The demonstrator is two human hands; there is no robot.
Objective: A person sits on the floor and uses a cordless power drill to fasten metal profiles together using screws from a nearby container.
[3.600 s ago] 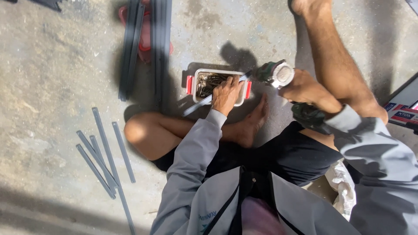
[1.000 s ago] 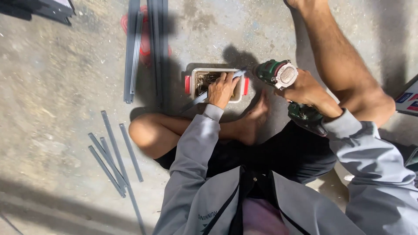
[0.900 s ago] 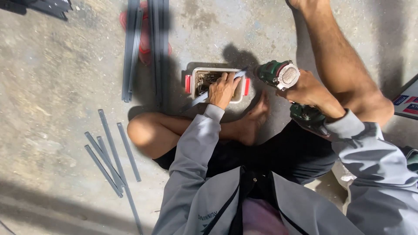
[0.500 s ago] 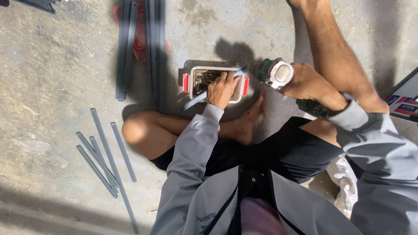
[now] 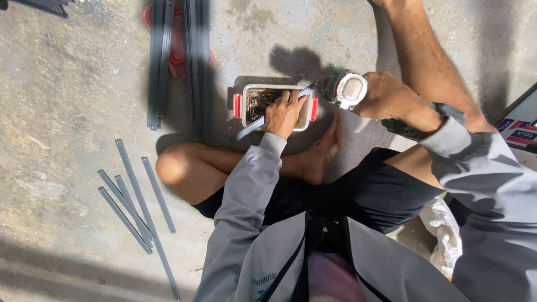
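My left hand (image 5: 283, 112) lies over a white box with red clips (image 5: 244, 92) that holds several screws, and it grips a thin grey metal strip (image 5: 251, 127) slanting across the box. My right hand (image 5: 387, 98) holds a green power drill (image 5: 344, 88). The drill's nose sits close to the strip's upper end at the right edge of the box. I sit on the concrete floor with my left leg folded in front, the bare foot (image 5: 321, 154) just below the box.
Several short grey strips (image 5: 134, 196) lie on the floor at the left. Long dark metal profiles (image 5: 176, 56) lie over a red sandal at the top. My right leg (image 5: 425, 61) stretches up the right side, with a printed carton (image 5: 517, 131) at the right edge and a white bag (image 5: 444, 235) beside my hip.
My right hand has brought the drill a little leftward, closer to the box and the strip's end. My left hand has stayed on the strip over the box.
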